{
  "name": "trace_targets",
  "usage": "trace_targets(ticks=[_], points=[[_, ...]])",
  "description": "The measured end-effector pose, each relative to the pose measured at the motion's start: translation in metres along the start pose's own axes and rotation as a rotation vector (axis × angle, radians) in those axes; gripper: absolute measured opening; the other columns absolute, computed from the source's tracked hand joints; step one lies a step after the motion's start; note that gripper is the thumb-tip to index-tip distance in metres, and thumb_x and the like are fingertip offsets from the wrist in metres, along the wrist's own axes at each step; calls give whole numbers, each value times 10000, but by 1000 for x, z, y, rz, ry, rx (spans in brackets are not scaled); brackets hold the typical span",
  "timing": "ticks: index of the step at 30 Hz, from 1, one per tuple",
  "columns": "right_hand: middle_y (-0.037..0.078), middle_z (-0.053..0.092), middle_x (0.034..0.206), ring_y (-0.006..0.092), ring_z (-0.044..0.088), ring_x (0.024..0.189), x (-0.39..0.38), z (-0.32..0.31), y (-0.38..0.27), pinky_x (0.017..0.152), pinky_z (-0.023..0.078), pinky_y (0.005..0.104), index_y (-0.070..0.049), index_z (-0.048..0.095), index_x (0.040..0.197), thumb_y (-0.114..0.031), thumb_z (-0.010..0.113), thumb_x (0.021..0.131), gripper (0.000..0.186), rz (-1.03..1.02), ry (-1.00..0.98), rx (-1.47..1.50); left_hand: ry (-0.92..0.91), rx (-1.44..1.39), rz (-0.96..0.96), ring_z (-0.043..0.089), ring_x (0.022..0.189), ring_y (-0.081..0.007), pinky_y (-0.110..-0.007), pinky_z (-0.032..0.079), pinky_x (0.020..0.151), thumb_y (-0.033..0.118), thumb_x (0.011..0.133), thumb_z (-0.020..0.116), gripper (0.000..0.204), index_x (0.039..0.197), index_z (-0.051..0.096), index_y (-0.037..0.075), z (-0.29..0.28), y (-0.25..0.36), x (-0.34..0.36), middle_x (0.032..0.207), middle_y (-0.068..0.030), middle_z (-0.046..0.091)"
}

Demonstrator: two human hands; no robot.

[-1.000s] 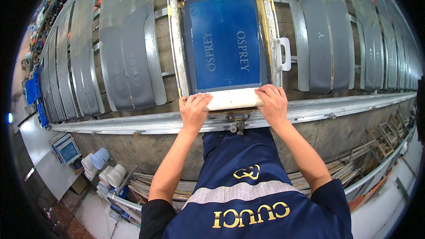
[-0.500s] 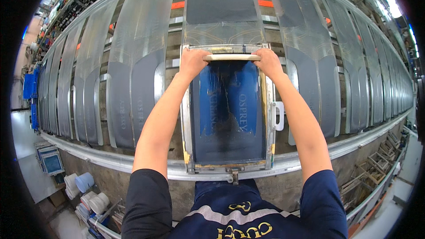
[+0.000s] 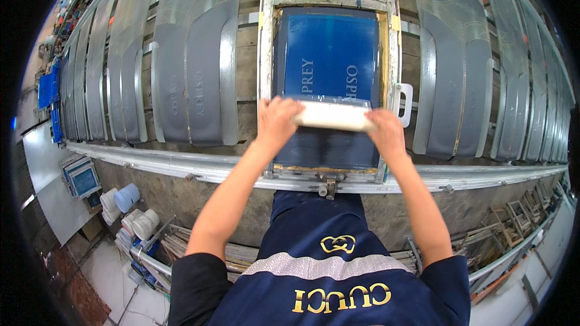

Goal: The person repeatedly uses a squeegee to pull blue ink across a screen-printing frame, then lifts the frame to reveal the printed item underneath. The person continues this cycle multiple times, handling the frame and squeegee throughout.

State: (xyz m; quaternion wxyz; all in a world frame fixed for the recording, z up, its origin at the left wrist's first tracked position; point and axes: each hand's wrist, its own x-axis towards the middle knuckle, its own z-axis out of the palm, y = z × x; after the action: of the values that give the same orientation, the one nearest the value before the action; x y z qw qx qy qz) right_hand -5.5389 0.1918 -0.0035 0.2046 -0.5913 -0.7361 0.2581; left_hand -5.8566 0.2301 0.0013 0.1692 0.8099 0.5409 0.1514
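My left hand (image 3: pixel 278 122) and my right hand (image 3: pixel 386 134) grip opposite ends of a long cream squeegee (image 3: pixel 331 115), which lies across the middle of a screen in a worn metal frame (image 3: pixel 266 48). Beyond the squeegee the screen shows blue with pale lettering (image 3: pixel 332 42); between it and the near edge the surface is dark (image 3: pixel 327 150). A white side handle (image 3: pixel 408 104) sticks out from the frame's right.
Long grey printing boards (image 3: pixel 187 84) with dark panels line up on both sides. A metal rail (image 3: pixel 139 160) runs along the near side. Below left are small framed screens (image 3: pixel 84 178), several buckets (image 3: pixel 127 199) and metal sheets; wooden frames (image 3: pixel 507 223) lie below right.
The squeegee, in both hands, went from the screen's near edge to its far edge, and now sits mid-screen, back toward me. Blue shows again where dark ink was in the far part.
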Motion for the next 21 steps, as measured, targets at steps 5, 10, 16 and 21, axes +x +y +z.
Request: trace_targets(ticks=[5, 10, 16, 21], points=[[114, 686, 1139, 318, 642, 1109, -94, 9, -32, 978, 538, 409, -50, 710, 1139, -32, 863, 640, 522, 49, -63, -15, 32, 13, -14, 658, 951, -177, -400, 405, 845, -7, 712, 705, 328, 966, 751, 195, 12, 35, -97, 981, 54, 729], [111, 639, 1251, 255, 622, 1176, -49, -27, 17, 1014, 496, 375, -67, 677, 1259, -299, 878, 792, 559, 202, -123, 418, 87, 65, -24, 657, 968, -184, -390, 423, 869, 4, 731, 681, 311, 968, 722, 201, 13, 44, -113, 994, 66, 722], [34, 624, 814, 130, 578, 732, 48, -6, 124, 710, 485, 330, -107, 672, 1290, -322, 662, 997, 364, 492, 318, 372, -4, 17, -11, 625, 1049, -203, -416, 423, 921, 19, 672, 737, 413, 1039, 707, 205, 12, 50, -109, 1116, 37, 682], [64, 691, 902, 142, 619, 805, 69, -12, 78, 756, 487, 313, -81, 727, 1135, -267, 617, 1018, 246, 411, 506, 317, 68, 4, -11, 627, 1057, -200, -412, 426, 927, 50, 664, 777, 473, 1103, 723, 217, 1, 40, -133, 1123, 46, 682]])
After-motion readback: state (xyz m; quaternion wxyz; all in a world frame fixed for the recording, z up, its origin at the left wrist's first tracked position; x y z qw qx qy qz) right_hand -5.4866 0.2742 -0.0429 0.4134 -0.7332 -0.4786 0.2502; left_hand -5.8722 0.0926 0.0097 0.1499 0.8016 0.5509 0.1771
